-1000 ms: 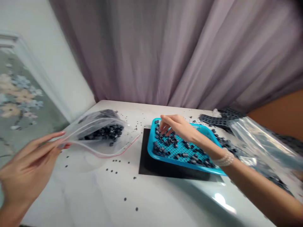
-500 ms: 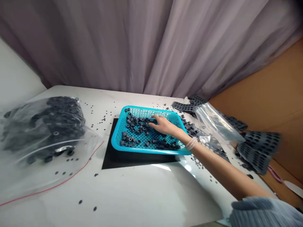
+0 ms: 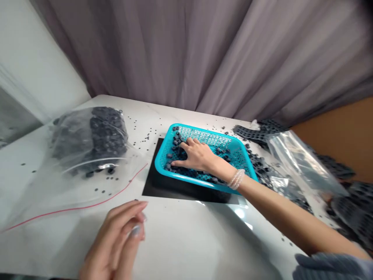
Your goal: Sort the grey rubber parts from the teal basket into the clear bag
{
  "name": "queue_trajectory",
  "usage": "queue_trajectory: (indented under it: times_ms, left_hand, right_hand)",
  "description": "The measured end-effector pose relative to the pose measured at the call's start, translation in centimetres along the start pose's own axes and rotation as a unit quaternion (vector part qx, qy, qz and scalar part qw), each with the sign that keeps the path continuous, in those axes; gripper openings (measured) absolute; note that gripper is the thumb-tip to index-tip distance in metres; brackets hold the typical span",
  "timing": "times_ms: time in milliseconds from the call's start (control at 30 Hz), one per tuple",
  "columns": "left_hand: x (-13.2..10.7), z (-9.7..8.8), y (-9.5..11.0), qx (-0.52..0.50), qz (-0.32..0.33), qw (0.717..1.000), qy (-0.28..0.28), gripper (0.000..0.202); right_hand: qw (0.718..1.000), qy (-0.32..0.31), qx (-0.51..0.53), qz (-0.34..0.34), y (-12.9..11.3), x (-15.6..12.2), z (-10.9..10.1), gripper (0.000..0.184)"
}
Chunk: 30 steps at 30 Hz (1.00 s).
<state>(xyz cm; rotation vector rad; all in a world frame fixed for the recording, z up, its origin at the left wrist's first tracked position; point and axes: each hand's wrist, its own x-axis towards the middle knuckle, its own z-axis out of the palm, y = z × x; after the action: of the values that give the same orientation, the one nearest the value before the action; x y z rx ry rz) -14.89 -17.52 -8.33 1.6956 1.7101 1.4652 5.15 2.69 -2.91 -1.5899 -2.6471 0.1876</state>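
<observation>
Right hand [image 3: 196, 155] lies open and palm-down inside a turquoise perforated plastic tray [image 3: 159, 165], its fingers spread among short dark grey ring-shaped pieces [image 3: 175, 142]; whether it grips any of them cannot be told. A beaded bracelet [image 3: 236, 179] circles that wrist, and a ribbed grey sleeve [image 3: 329, 268] shows lower right. Under the tray, a flat black sheet [image 3: 154, 186] lies on the glossy white tabletop [image 3: 180, 233], and more of the small pieces are scattered across that surface. Left of the right hand sits a clear zip bag [image 3: 58, 198] with a red seal line, its lumpy contents dark. Beyond the right hand lie moulded dark perforated sheets [image 3: 247, 133] and crumpled clear plastic [image 3: 300, 159]. Left hand [image 3: 116, 237] hovers nearer the camera, fingers loosely curled, holding nothing.
</observation>
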Motion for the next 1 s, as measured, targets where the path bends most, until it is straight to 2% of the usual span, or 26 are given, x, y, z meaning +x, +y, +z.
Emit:
queue_trajectory:
  times_ms: [67,133,233,300,400,467,567,633,800,867,933,1000]
  left_hand:
    - [1.3,2.0,2.5,0.037,0.081,0.994,-0.060,0.039]
    - [2.8,3.2,4.1,0.098,0.155,0.979,-0.094,0.044]
    - [4.7,4.3,4.4,0.204,0.174,0.946,-0.182,0.049]
    - [5.5,4.7,4.0,0.261,0.177,0.924,-0.218,0.050]
    - [6.0,4.9,3.6,0.301,0.192,0.908,-0.219,0.049]
    - [6.0,4.7,3.6,0.306,0.191,0.907,-0.217,0.046]
    - [5.9,4.0,3.8,0.298,0.188,0.912,-0.209,0.041]
    - [5.9,3.5,4.0,0.287,0.187,0.916,-0.210,0.037]
    - [6.4,1.9,4.1,0.272,0.138,0.924,-0.231,0.022]
    - [6.8,1.4,4.6,0.239,0.111,0.941,-0.211,0.020]
    - [7.3,1.2,5.7,0.158,0.058,0.972,-0.164,0.015]
    - [8.2,1.7,7.5,-0.002,-0.053,0.990,-0.130,0.018]
  right_hand:
    - [1.000,-0.023,0.002,-0.020,1.0,-0.7,-0.9,0.051]
    - [0.999,-0.038,0.011,-0.028,2.6,-1.1,-2.2,0.041]
    - [0.999,-0.042,0.026,-0.020,4.4,-1.0,-3.3,0.052]
    - [0.998,-0.051,0.036,-0.006,4.5,-0.6,-3.1,0.064]
    - [0.994,-0.086,0.058,-0.015,3.4,-0.5,-1.9,0.088]
    - [0.992,-0.092,0.072,-0.055,2.5,-0.9,-1.0,0.089]
    - [0.987,-0.064,0.104,-0.105,2.3,-1.8,-0.3,0.058]
    - [0.984,-0.052,0.127,-0.111,2.8,-2.3,-0.3,0.038]
    - [0.985,0.002,0.151,-0.088,4.0,-2.6,-1.8,0.022]
    - [0.983,0.034,0.164,-0.075,4.1,-2.8,-2.7,0.020]
    - [0.978,0.064,0.188,-0.056,4.0,-3.0,-3.6,0.018]
    - [0.973,0.096,0.208,-0.031,3.7,-3.2,-4.5,0.017]
